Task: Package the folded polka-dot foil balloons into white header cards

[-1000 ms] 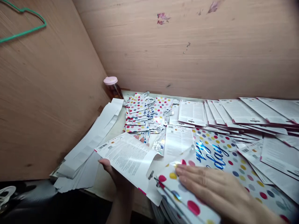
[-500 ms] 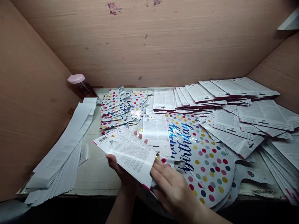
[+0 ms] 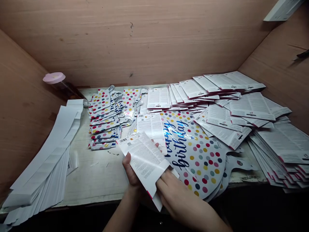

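A white printed paper envelope [image 3: 142,154] is tilted in my left hand [image 3: 131,169], the thumb on its near left edge and other fingertips showing past its far side. The fingers of my right hand [image 3: 171,190] reach into the envelope's open lower right end, so their tips are hidden. Anything they hold inside is out of sight. Just behind lies another envelope [image 3: 151,125], flat on a spread "happy birthday" foil balloon [image 3: 200,154] with coloured dots. Folded dotted foil balloons [image 3: 103,122] are piled farther left.
Many printed envelopes [image 3: 251,106] lie in overlapping stacks at the back and right. Long white paper strips [image 3: 48,154] fan out along the left side. A pink-lidded bottle [image 3: 65,87] stands in the back left corner. Cardboard walls [image 3: 145,48] enclose the table [image 3: 96,180].
My right fingers have gone deeper into the envelope, and the dotted foil by them is no longer visible. The camera view has shifted, moving the scene leftward.
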Motion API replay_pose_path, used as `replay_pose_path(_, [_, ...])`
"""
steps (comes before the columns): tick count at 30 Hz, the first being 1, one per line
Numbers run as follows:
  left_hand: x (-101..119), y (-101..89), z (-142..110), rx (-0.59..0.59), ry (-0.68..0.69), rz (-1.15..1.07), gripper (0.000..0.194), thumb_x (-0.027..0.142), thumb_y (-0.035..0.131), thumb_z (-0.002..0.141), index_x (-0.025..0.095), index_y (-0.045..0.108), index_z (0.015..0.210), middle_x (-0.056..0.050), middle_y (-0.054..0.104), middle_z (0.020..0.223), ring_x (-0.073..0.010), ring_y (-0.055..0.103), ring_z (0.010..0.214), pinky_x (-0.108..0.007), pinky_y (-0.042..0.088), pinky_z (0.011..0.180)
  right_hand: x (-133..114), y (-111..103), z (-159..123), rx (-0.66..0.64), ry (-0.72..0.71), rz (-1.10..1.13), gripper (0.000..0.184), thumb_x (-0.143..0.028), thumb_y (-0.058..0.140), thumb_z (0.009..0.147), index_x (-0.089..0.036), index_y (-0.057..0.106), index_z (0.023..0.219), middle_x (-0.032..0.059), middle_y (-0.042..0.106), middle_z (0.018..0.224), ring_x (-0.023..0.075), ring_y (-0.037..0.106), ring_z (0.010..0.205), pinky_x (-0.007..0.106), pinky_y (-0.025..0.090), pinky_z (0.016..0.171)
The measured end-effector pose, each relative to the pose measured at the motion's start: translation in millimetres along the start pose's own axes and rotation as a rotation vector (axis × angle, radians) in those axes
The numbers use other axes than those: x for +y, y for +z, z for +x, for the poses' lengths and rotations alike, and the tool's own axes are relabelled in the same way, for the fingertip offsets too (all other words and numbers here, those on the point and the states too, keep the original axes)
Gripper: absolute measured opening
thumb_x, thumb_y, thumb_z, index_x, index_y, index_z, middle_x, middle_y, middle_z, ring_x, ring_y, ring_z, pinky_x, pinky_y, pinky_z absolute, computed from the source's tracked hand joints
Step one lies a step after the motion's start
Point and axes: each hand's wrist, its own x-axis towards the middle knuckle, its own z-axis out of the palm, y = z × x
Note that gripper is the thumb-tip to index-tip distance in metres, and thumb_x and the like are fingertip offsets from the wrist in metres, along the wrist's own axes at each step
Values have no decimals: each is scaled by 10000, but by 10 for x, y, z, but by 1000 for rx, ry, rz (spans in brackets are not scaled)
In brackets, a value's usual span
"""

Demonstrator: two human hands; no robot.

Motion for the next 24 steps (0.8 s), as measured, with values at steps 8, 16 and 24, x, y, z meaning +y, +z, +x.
replay_pose_path(8, [-67,-447,22,-88,696,1376,795,112,554,873,359,165,1521,-97,222,1595,-321,291,1436,-590,282,1138,562,158,-516,518,285,-13,257,-133,505,941,-205,624,1158,93,611,973,216,621,909,357,555,778])
replay_pose_path(16, [-277,-61,46,-704,874,2020,467,202,417,979,166,403,1445,-108,324,1565,-311,87,1494,-583,195,1177,743,-45,-492,706,311,-76,146,-136,596,905,-218,653,1012,43,557,889,172,565,791,313,503,687])
replay_pose_path(24, [-530,-7,430,-867,744,2254,533,452,392,989,322,304,1499,-32,181,1618,-322,112,1487,-563,158,1185,1148,-146,-690,453,255,-132,129,-147,569,926,-230,651,982,38,529,881,188,543,859,343,495,762])
